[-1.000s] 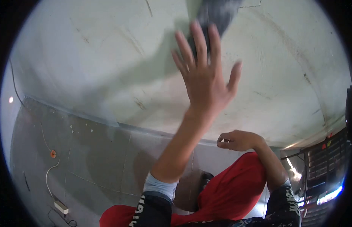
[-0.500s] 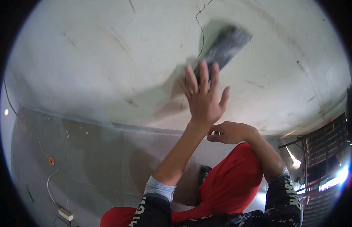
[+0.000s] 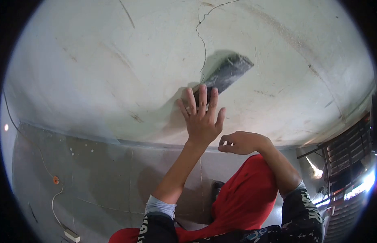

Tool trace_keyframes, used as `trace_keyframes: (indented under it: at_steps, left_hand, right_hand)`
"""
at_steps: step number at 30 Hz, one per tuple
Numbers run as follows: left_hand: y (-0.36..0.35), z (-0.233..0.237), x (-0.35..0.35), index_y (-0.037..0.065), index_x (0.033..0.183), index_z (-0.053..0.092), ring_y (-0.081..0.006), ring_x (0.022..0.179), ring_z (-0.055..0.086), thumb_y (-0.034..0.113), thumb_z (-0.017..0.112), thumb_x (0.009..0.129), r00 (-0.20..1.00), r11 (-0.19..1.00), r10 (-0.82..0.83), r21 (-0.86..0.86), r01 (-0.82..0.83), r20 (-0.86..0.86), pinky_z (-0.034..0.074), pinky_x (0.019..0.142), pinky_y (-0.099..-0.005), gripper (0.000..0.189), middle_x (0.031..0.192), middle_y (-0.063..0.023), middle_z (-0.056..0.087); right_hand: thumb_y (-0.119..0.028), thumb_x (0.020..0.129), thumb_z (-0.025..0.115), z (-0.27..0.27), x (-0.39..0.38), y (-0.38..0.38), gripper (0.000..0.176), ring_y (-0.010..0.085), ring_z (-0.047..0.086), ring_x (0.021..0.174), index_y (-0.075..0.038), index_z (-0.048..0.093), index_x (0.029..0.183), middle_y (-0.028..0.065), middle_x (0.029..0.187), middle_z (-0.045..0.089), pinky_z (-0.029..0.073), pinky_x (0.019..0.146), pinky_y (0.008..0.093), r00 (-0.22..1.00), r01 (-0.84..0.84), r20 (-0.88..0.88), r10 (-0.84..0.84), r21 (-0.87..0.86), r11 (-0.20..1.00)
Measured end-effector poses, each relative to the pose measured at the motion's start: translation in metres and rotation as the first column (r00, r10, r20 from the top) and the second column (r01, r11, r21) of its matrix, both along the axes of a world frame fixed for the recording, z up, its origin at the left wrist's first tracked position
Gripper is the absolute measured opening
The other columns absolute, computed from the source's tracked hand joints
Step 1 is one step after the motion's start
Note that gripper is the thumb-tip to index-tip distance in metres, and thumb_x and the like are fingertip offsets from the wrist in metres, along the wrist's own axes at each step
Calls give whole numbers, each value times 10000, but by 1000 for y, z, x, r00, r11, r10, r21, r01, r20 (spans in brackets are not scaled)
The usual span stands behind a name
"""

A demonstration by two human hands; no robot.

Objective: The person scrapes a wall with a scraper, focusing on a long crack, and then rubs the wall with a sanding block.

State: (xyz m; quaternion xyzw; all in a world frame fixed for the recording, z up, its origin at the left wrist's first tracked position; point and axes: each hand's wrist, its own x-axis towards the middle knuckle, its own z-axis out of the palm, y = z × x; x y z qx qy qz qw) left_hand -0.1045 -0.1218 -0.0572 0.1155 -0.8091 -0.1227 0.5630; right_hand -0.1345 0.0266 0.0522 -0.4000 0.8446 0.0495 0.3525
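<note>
1. I see the left hand [image 3: 201, 121] raised flat against the pale wall [image 3: 95, 69], back of the hand towards me, its fingers [image 3: 202, 97] spread wide and straight
2. The tips of the middle fingers touch the lower end of a dark block [image 3: 225, 73]. The block lies slantwise on the wall, its upper end pointing up and right, and casts a shadow beside it
3. A thin crack [image 3: 202, 38] runs down the wall just left of the block, ending near the fingertips
4. The right hand [image 3: 241, 142] sits lower, just right of the left wrist and above a red-clad knee [image 3: 249, 194]. Its fingers are curled in towards the thumb; I cannot tell whether they pinch anything
5. Below the wall is a grey floor [image 3: 99, 170], where a thin cable [image 3: 54, 200] passes a small orange fitting [image 3: 56, 180] on its way to a white box [image 3: 70, 235] near the bottom edge
6. A dark shoe [image 3: 217, 188] shows between the left forearm and the red knee
</note>
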Motion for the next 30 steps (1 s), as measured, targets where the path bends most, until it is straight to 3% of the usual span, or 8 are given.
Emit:
trace_keyframes:
  at_steps: [7,14,18,22,24,26,28,30]
  left_hand:
    - [-6,159,2,211,1605,352,-438,1560,117,443,597,960,982,990,-139,-48,133,-128,136,1148,-736,728,1703,-118,200]
    - [-16,27,8,89,1485,538,-409,1450,364,287,649,936,989,1000,30,2,-30,-147,302,1133,-579,594,1618,-206,364]
    - [-24,6,20,14,1427,578,-383,1328,466,152,677,900,975,999,33,3,-33,-222,359,1079,-504,554,1560,-274,412]
    - [-24,30,35,-59,1431,522,-392,1220,530,47,665,888,914,989,-49,110,101,-402,415,1027,-434,571,1473,-313,476]
    - [-22,38,43,-79,1450,480,-432,1196,545,20,613,891,788,891,-201,226,394,-582,484,958,-440,583,1465,-348,470]
    - [-14,32,46,-112,1450,436,-382,1173,577,27,535,948,704,805,-257,257,535,-662,491,946,-425,530,1407,-332,521]
    - [-6,42,59,-126,1438,421,-266,1115,590,41,438,999,581,557,-238,381,738,-779,476,942,-375,470,1289,-260,591]
    - [-2,54,69,-141,1429,407,-174,1045,566,45,359,1018,585,532,-202,413,739,-786,461,912,-318,454,1189,-180,609]
  right_hand:
    - [-522,1022,521,-35,-21,2,552,385,674,1076,-33,657,1242,220,1129,719,508,948,465,999,-43,-13,42,-129,991]
    - [-529,1020,516,-10,-13,2,549,382,674,1069,-49,664,1242,222,1134,716,514,938,465,997,-24,-78,28,45,999]
    - [-533,1021,513,-7,-4,-4,555,364,682,1064,-56,656,1267,215,1140,720,524,934,439,1000,19,3,-19,20,1000]
    - [-539,1021,515,-13,-12,-3,543,358,678,1077,-80,657,1275,211,1155,714,523,935,444,1000,28,-15,-27,5,1000]
    - [-542,1020,517,-15,-17,1,539,356,676,1081,-88,658,1273,210,1160,712,522,934,444,999,21,-38,-21,10,1000]
    - [-549,1019,521,-15,-18,4,532,353,673,1086,-102,660,1273,208,1158,710,520,928,440,999,34,-27,-33,16,999]
    - [-541,1022,522,-13,-17,3,521,350,671,1085,-105,659,1273,206,1147,711,520,923,435,999,38,-18,-38,23,999]
    - [-527,1028,520,-12,-17,4,509,344,670,1084,-103,658,1274,200,1141,713,521,922,433,999,36,-8,-36,1,999]
